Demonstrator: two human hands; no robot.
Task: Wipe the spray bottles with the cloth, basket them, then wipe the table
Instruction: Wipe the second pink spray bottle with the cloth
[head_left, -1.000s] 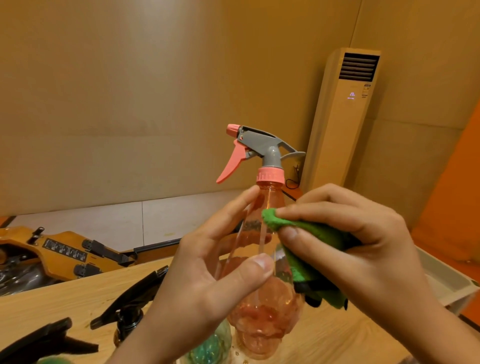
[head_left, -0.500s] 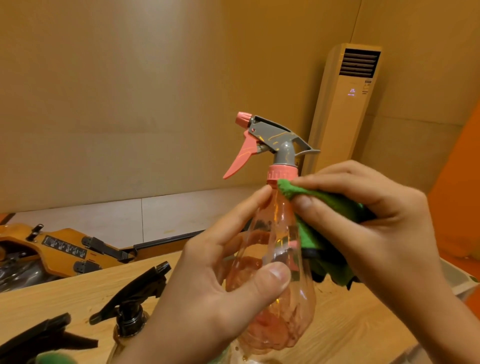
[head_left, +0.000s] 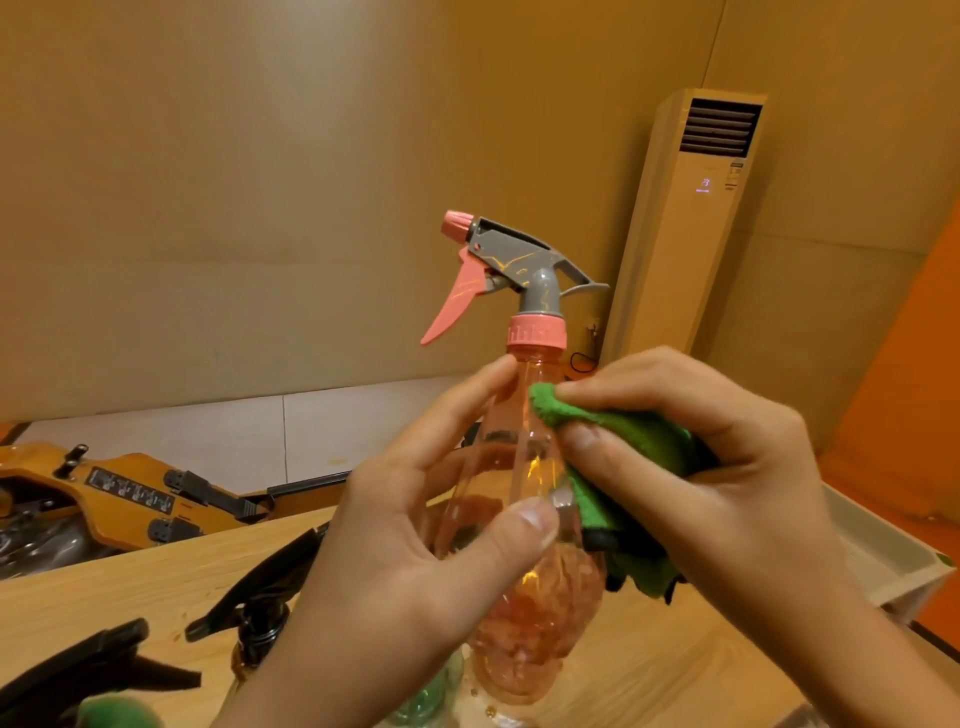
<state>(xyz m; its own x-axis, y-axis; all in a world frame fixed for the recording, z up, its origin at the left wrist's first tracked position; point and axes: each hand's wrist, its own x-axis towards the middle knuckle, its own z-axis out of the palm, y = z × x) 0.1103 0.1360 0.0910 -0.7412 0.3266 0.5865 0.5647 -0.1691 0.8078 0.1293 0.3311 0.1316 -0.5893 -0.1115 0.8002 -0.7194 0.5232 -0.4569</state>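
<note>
My left hand (head_left: 415, 551) grips a clear pink spray bottle (head_left: 524, 467) by its body and holds it upright above the wooden table (head_left: 649, 670). The bottle has a grey head with a pink trigger and collar. My right hand (head_left: 722, 483) holds a bunched green cloth (head_left: 618, 441) and presses it against the bottle's right shoulder, just under the collar. Two black spray heads (head_left: 260, 597) (head_left: 88, 670) of other bottles stand at the lower left. A green bottle (head_left: 431, 696) peeks out below my left hand.
A pale basket's rim (head_left: 883, 545) shows at the right, behind my right wrist. Beyond the table's far edge lies an orange machine (head_left: 119, 493) on the floor, and a tall air conditioner (head_left: 691, 218) stands against the wall.
The cloth has slid up the bottle toward the collar and back down a little to the shoulder. The bottle has risen higher in view and my left hand keeps its grip.
</note>
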